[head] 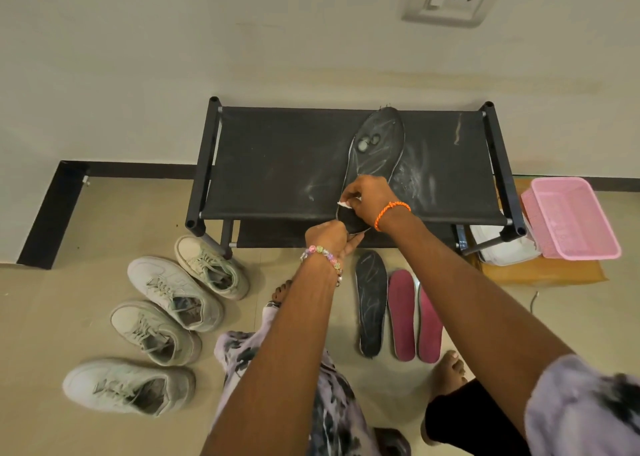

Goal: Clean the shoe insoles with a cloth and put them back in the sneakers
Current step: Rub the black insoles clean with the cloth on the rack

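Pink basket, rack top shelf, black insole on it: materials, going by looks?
Pink basket: looks like moulded plastic, with fine perforated mesh walls and a smooth rim.
Rack top shelf: seems to be matte black fabric stretched between the frame's side bars, smeared with whitish dust.
Black insole: probably foam with a dark cloth face, thin pale edge, worn pale spots near its far end.

Soft, even indoor light, faint shadows, sharp focus, wide-angle bending at edges.

Scuffed black insole (377, 143) flat on rack (277, 164)

Matt black fabric rack shelf (277, 157), dust-smeared
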